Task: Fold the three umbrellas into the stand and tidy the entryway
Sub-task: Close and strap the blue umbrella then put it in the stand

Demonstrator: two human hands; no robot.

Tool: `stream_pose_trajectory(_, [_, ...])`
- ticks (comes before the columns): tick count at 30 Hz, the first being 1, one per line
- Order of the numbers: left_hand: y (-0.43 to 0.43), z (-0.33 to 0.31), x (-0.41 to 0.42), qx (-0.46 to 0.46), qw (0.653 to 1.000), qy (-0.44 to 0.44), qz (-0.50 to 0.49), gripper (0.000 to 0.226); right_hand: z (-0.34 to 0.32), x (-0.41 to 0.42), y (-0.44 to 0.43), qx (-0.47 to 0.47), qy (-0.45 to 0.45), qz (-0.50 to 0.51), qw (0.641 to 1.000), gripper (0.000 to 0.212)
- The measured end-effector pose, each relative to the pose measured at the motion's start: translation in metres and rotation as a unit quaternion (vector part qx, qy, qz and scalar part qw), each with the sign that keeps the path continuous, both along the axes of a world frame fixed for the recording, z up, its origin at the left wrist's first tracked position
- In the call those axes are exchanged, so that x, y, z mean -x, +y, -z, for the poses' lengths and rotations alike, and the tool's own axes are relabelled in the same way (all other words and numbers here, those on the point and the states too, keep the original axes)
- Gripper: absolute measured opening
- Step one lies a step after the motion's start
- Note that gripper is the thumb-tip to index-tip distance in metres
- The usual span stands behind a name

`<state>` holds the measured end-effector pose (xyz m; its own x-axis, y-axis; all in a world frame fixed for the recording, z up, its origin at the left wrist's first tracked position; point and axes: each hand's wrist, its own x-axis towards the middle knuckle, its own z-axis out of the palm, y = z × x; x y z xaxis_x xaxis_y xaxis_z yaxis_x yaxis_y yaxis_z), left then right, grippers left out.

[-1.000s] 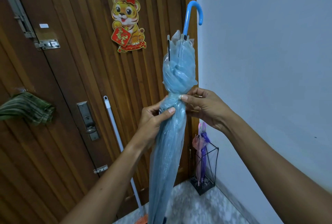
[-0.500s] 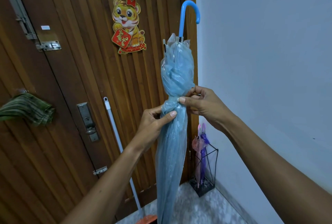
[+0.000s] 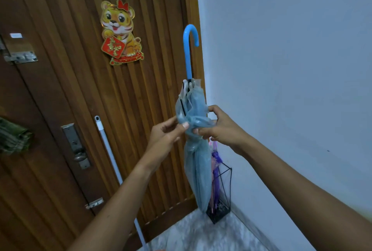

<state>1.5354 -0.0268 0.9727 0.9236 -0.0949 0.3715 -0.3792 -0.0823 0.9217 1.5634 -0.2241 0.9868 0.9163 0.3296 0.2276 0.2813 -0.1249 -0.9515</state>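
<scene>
A folded, translucent blue umbrella [image 3: 198,172] with a bright blue hooked handle [image 3: 189,49] stands upright in front of the door frame, its tip down near the floor. My left hand [image 3: 164,137] pinches the bunched canopy at mid-height with thumb and fingers. My right hand [image 3: 216,128] grips the same bunched part from the right side. Behind the umbrella, a black wire umbrella stand [image 3: 222,194] sits in the corner and holds a pink umbrella and a purple umbrella [image 3: 215,176].
A brown wooden door [image 3: 70,89] with a tiger sticker [image 3: 119,31], a lock plate [image 3: 75,146] and latches fills the left. A white mop handle [image 3: 111,156] leans on it. A green cloth [image 3: 12,139] hangs far left. A pale wall [image 3: 291,69] is at right, speckled floor [image 3: 201,234] below.
The blue umbrella has gone away from me and down toward the corner, in front of the stand. Both hands moved with it and still hold the bunched canopy.
</scene>
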Motion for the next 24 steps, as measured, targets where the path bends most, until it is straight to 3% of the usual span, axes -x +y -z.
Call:
stream_pose_trajectory(2, [-0.009,0.001,-0.008,-0.004,1.0,0.002,0.002,0.052,0.006,-0.009,-0.013,0.032,-0.003,-0.001,0.999,0.057])
stream_pose_trajectory(5, [-0.027,0.013,-0.022,-0.004,1.0,0.001,0.002,0.04,0.015,-0.027,-0.031,0.088,-0.001,-0.013,0.996,0.06])
stream_pose_trajectory(11, [-0.046,0.049,-0.062,0.017,1.0,0.025,-0.002,0.036,0.046,-0.069,-0.044,0.076,0.021,-0.004,0.997,0.034])
stream_pose_trajectory(16, [-0.045,0.064,-0.129,0.015,1.0,0.006,-0.021,0.038,0.055,-0.137,-0.035,0.073,-0.005,0.036,0.997,0.034])
stream_pose_trajectory(21, [-0.025,0.092,-0.221,0.052,0.997,0.05,-0.026,0.045,0.08,-0.214,-0.006,0.08,-0.023,0.062,0.995,0.045])
stream_pose_trajectory(24, [-0.025,0.111,-0.284,0.069,0.994,0.09,-0.011,0.05,0.093,-0.268,-0.002,0.093,-0.009,0.088,0.992,0.04])
